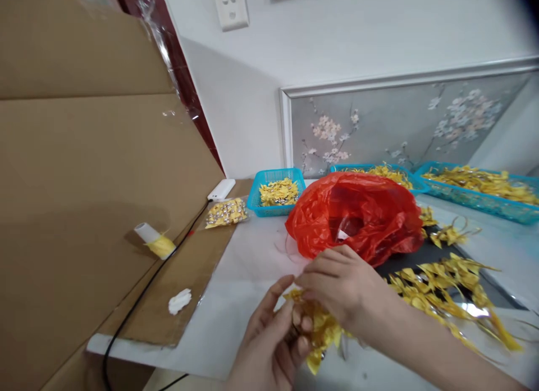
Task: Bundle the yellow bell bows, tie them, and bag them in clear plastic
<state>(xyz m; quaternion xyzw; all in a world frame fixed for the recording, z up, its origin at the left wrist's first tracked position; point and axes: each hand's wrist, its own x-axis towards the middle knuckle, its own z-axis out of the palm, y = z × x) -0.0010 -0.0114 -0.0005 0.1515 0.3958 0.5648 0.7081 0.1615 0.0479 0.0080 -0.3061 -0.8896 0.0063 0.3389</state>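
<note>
Flower cluster on near side of red bag | left hand grips it from below | right hand pinches its top, nearer the bag

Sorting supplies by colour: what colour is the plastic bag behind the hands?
The plastic bag is red; head view shows it best.

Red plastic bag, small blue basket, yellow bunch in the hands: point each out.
red plastic bag (366, 197), head view, crumpled top side
small blue basket (269, 210), head view, front wall
yellow bunch (322, 332), head view, lower petals
</note>
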